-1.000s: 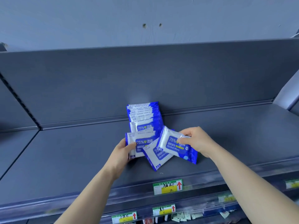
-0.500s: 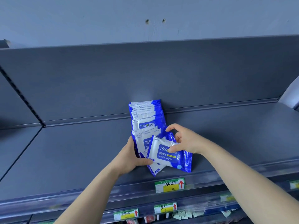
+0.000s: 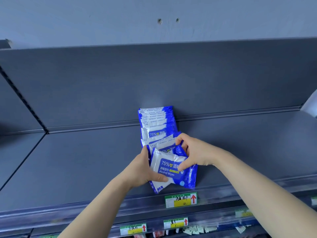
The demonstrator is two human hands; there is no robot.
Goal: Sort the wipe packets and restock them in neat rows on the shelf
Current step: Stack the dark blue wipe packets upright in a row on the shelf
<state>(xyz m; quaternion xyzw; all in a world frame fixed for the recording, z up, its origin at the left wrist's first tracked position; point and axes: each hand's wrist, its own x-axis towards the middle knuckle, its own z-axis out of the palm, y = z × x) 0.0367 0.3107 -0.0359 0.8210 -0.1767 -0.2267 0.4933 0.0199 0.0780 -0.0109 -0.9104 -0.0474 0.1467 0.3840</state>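
Observation:
A row of blue-and-white alcohol wipe packets (image 3: pixel 157 122) stands overlapped on the grey shelf (image 3: pixel 77 162), running from the back panel toward the front. At the front of the row, one packet (image 3: pixel 169 169) faces me, tilted. My left hand (image 3: pixel 143 170) grips its left edge, thumb across its lower front. My right hand (image 3: pixel 194 153) pinches its right side with the thumb on the label, while the fingers curl over the packet behind it (image 3: pixel 178 149). Another packet's corner (image 3: pixel 158 188) sticks out below.
The shelf's back panel (image 3: pixel 171 79) rises behind the row. A front rail carries a green-and-yellow price tag (image 3: pixel 181 200). More price tags (image 3: pixel 175 223) and small goods show on lower shelves. A dividing seam (image 3: pixel 22 98) runs at the left.
Both hands have closed in on the front packet. The right hand brought it left and upright against the row; the left hand shifted from the row's side onto this packet's left edge.

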